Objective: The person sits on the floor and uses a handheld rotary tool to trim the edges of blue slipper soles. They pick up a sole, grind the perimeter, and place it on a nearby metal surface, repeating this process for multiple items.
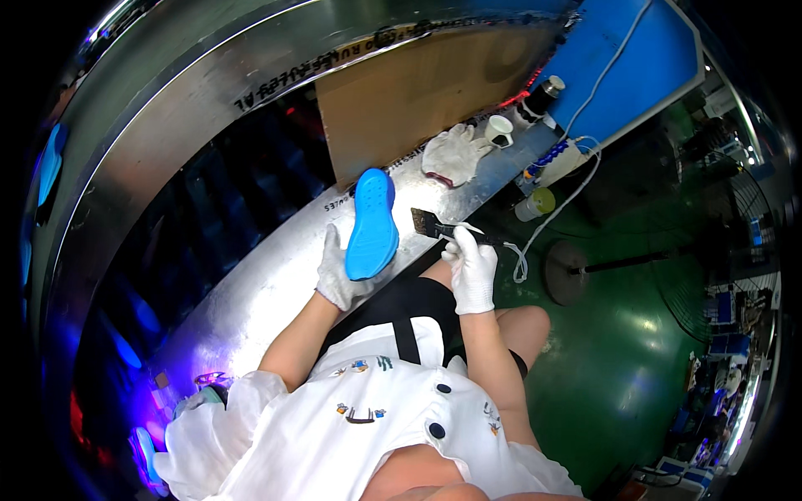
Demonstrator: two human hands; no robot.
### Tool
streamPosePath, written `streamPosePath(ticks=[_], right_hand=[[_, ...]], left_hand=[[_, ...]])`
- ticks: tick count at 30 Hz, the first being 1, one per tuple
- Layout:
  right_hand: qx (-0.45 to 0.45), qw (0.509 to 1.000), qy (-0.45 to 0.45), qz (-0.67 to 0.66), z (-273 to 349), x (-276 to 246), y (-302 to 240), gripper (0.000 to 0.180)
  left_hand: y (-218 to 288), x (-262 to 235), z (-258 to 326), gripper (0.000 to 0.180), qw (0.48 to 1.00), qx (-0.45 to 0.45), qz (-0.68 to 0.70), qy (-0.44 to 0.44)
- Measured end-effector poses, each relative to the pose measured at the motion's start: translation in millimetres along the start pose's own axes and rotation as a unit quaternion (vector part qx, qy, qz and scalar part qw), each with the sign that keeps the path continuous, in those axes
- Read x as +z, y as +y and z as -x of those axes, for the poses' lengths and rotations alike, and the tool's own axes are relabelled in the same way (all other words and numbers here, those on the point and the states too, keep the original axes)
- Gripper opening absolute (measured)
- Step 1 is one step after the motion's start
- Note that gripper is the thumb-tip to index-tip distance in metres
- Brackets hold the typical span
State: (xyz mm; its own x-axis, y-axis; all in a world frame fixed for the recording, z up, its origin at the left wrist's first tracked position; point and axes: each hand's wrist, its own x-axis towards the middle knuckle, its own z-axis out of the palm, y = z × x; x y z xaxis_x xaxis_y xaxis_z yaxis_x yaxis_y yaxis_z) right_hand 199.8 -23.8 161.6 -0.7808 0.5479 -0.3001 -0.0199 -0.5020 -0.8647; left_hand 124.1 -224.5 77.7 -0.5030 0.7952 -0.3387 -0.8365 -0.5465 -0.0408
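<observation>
A bright blue shoe sole (373, 230) is held tilted above the metal ledge by my left hand (336, 274), which wears a white glove. The thumb lies along the sole's left edge, and the other fingers are hidden beneath it. To its right, my white-gloved right hand (472, 270) is closed round the dark handle of a flat brush (427, 223). The brush's bristles point left toward the sole, with a gap between them.
On the metal ledge (251, 284) lie a spare white glove (451, 157), a white cup (499, 131) and a dark flask (541, 98). A cardboard sheet (401, 92) stands behind. A pale cable (558, 213) hangs at right, near a floor fan's round base (565, 273).
</observation>
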Motion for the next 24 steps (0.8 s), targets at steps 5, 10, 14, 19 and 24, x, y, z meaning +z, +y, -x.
streamPosePath(ticks=[5, 10, 14, 19, 24], right_hand=[[0.011, 0.997, -0.021, 0.080, 1, -1, 15, 0.020], [-0.005, 0.993, -0.035, 0.113, -14, 2, 29, 0.019], [-0.123, 0.934, -0.069, 0.327, -37, 13, 27, 0.024], [-0.468, 0.683, -0.153, 0.540, 10, 50, 5, 0.015], [-0.320, 0.849, -0.201, 0.369, 42, 48, -36, 0.019]], left_hand=[[-16, 19, -3, 0.102, 0.998, 0.036, 0.051, 0.028], [-27, 39, 2, 0.095, 0.999, 0.028, 0.020, -0.016], [-27, 14, -9, 0.088, 0.994, -0.028, 0.090, -0.062], [-33, 33, -11, 0.077, 0.986, 0.066, 0.081, -0.128], [-30, 36, -9, 0.071, 0.982, 0.110, -0.008, -0.154]])
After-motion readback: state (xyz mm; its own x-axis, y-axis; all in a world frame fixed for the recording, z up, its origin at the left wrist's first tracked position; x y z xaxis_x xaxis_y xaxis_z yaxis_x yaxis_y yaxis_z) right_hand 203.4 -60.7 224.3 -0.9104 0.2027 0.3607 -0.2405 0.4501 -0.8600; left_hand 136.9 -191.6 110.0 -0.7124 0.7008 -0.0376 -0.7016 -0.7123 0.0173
